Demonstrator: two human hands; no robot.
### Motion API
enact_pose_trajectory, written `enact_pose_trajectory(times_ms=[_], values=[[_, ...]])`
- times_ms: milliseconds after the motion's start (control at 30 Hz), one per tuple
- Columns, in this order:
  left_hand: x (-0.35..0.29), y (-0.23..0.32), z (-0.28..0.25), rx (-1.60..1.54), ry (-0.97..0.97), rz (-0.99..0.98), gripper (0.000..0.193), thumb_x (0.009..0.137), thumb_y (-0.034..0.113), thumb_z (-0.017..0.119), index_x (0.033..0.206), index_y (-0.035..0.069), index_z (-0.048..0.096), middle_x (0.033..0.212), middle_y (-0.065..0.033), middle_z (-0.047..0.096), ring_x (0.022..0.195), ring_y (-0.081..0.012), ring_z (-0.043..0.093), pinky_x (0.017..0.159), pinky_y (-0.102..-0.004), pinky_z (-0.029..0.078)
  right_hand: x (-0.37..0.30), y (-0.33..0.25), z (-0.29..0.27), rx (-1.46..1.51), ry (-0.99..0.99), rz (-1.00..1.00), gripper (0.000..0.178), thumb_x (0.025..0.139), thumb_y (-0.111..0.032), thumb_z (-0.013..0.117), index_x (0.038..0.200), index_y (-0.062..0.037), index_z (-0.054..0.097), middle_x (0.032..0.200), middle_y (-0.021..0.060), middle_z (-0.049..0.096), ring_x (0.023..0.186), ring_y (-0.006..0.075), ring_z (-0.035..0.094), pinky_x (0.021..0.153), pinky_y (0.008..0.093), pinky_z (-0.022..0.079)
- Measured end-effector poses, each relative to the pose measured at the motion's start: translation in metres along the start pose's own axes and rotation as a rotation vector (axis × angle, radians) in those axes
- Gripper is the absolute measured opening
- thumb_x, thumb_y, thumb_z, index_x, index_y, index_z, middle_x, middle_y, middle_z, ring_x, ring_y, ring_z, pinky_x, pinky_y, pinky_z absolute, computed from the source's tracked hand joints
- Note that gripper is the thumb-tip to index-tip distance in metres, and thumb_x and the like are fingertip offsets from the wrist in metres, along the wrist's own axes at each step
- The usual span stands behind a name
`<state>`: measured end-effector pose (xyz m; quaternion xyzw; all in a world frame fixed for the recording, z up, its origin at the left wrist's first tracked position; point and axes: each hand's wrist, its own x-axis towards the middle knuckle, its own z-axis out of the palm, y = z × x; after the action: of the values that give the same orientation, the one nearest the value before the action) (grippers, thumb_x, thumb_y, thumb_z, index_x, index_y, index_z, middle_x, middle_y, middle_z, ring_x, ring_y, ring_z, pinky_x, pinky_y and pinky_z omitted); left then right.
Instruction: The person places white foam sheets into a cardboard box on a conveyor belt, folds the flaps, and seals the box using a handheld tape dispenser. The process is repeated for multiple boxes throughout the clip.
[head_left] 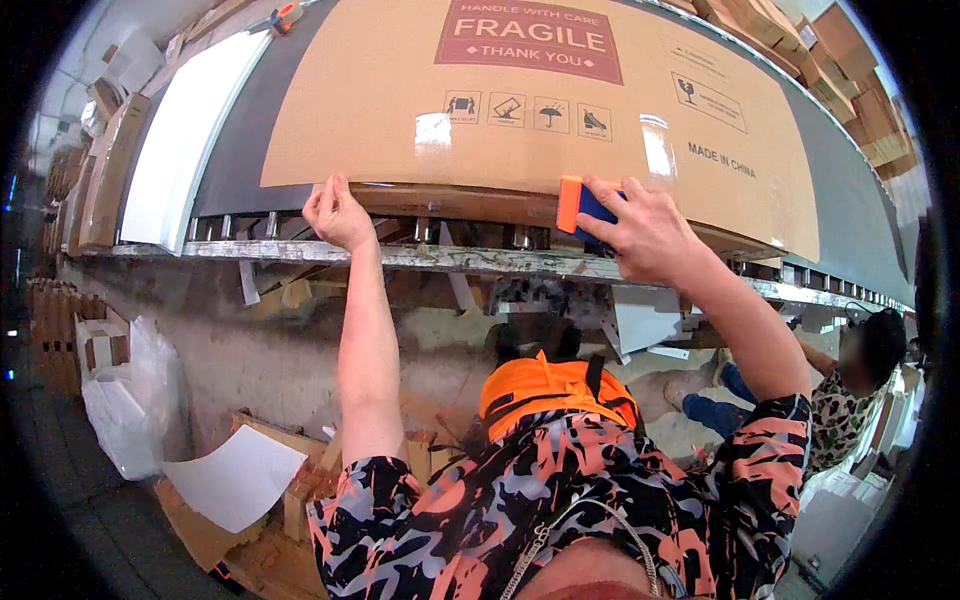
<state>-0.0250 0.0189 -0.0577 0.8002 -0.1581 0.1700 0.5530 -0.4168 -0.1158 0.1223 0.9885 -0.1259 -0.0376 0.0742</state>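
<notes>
Cardboard box (370, 130): steady its near edge with the left hand (340, 217), fingertips together, pinch unclear; guide the orange-and-blue tool (569, 205), clamped in the right hand (648, 232), evenly.

Carton (350, 120), qty 1: lg., brown corrug., w/ dk-red printed panel, row of 4 blk pictograms; flat, printed face up on grey conveyor (240, 150). Tool (593, 206), qty 1: orange/blue, blocky, at carton's near edge.

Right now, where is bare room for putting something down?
Bare dark belt lies left of the carton, up to the white panel; another bare patch borders the carton's right end. The near edge is crowded: left hand, right hand and blue-and-orange tool.
</notes>
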Motion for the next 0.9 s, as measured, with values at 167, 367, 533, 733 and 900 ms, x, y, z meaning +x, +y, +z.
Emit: enact_pose_trajectory(times_ms=[167,367,533,733,900], values=[[0.006,0.003,0.031,-0.565,0.075,-0.209,0.067,0.096,0.016,0.055,0.153,-0.002,0.026,0.141,-0.022,0.042,0.124,-0.0292,0.048,0.104,-0.0393,0.04,0.014,-0.006,0.003,-0.01,-0.046,-0.007,0.063,0.054,-0.018,0.079,0.116,-0.0164,0.068,0.137,0.0158,0.048,0.1,0.0303,0.059,0.078,0.041,0.054],[0.022,-0.003,0.036,-0.575,0.051,-0.121,0.064,0.1,0.03,0.038,0.152,-0.006,0.025,0.157,-0.0234,0.025,0.142,-0.0316,0.034,0.115,-0.0396,0.028,0.022,-0.014,-0.006,0.009,-0.107,0.04,0.058,0.056,-0.02,0.078,0.114,-0.0151,0.069,0.136,0.0169,0.05,0.101,0.0311,0.06,0.077,0.0405,0.054],[0.021,0.002,0.038,0.083,0.323,-0.352,0.061,0.103,0.031,0.035,0.152,-0.005,0.025,0.157,-0.0267,0.024,0.142,-0.0452,0.028,0.115,-0.0544,0.021,0.024,-0.015,0.009,-0.109,0.012,-0.009,0.05,0.06,-0.025,0.076,0.108,-0.0125,0.072,0.128,0.0183,0.055,0.095,0.0296,0.061,0.071,0.0401,0.055],[-0.097,0.057,0.039,0.228,-0.072,0.952,0.048,0.104,0.029,0.03,0.131,0.006,0.063,0.137,-0.0093,0.06,0.131,-0.0344,0.048,0.11,-0.0507,0.031,0.053,-0.04,-0.002,-0.099,-0.013,-0.041,0.024,0.067,-0.027,0.073,0.079,-0.0073,0.076,0.095,0.0144,0.059,0.077,0.0253,0.058,0.054,0.0347,0.045],[-0.103,0.074,0.054,0.315,-0.166,1.009,0.044,0.104,0.026,0.033,0.122,0.01,0.07,0.13,-0.0023,0.066,0.124,-0.0305,0.056,0.106,-0.047,0.038,-0.013,0.004,-0.013,-0.07,-0.072,-0.002,0.023,0.069,-0.025,0.072,0.082,-0.0065,0.076,0.101,0.0166,0.059,0.079,0.027,0.06,0.054,0.0363,0.047]])
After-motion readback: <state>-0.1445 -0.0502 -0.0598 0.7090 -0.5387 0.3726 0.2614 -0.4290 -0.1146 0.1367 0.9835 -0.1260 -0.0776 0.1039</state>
